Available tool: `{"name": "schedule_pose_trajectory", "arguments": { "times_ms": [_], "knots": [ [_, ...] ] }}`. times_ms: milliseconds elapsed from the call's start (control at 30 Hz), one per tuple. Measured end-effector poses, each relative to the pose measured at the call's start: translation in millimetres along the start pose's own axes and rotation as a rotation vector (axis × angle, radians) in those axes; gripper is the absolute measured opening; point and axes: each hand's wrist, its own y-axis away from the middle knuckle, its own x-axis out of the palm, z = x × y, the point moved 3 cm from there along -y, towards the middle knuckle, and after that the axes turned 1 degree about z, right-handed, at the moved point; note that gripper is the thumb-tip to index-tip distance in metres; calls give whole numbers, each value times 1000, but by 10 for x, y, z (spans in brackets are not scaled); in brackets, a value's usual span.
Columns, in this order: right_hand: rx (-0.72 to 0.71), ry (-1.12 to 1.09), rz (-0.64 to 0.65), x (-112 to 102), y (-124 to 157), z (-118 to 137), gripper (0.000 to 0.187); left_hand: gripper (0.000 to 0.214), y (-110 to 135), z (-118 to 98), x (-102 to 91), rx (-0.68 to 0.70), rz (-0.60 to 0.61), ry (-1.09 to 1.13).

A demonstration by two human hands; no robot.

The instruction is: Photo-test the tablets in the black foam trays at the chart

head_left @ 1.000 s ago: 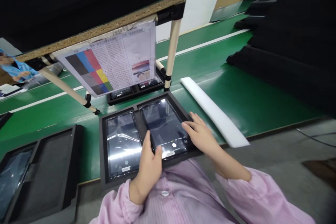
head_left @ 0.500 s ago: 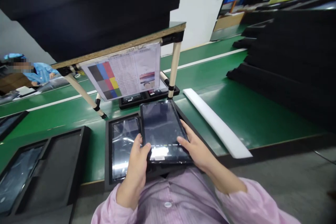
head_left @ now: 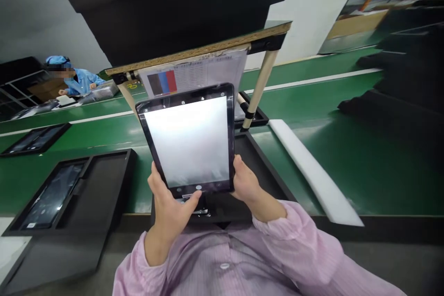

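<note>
A black-framed tablet [head_left: 190, 141] is held up in front of me, its screen lit mostly white with camera icons along the edges. My left hand [head_left: 169, 203] grips its lower left corner, the thumb at the bottom edge near the round shutter icon. On the lower right side, my right hand [head_left: 245, 180] is closed around the edge. Beneath the tablet lies a black foam tray [head_left: 256, 157], largely covered by it. A printed chart [head_left: 194, 71] with colour blocks hangs behind, its lower part hidden by the tablet.
A wooden-topped rack [head_left: 208, 53] carries black foam trays [head_left: 187, 14]. A white foam strip [head_left: 312, 166] lies on the green bench [head_left: 381, 148]. To the left is another foam tray [head_left: 100, 189] holding a tablet [head_left: 55, 194]. A person in blue [head_left: 81, 81] sits further back.
Both hands have raised and tilted the tablet up from over the tray toward the chart. Its screen has gone from dark to bright white. The view has shifted left.
</note>
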Motion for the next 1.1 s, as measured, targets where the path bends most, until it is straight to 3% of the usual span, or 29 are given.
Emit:
{"name": "schedule_pose_trajectory", "arguments": {
  "times_ms": [167, 400, 567, 867, 933, 1000, 1100],
  "knots": [
    [37, 70, -13, 13, -77, -28, 91, 120, 13, 25, 22, -43, -16, -19],
    [34, -26, -13, 11, -78, -73, 82, 121, 39, 33, 49, -86, -21, 15],
    [31, 47, -36, 0, -78, -101, 91, 118, 33, 30, 55, -91, -40, 6],
    [38, 62, -48, -8, -83, -100, 90, 130, 78, 77, 57, -99, -51, 23],
    [40, 64, -48, -15, -85, -107, 92, 118, 70, 133, 38, -109, -53, 165],
    [40, 54, -37, -21, -63, -120, 93, 90, 41, 208, -1, -148, -81, 403],
    [-20, 57, 10, -30, 23, -103, 87, 59, -29, 327, -35, -403, -105, 782]
  ]
}}
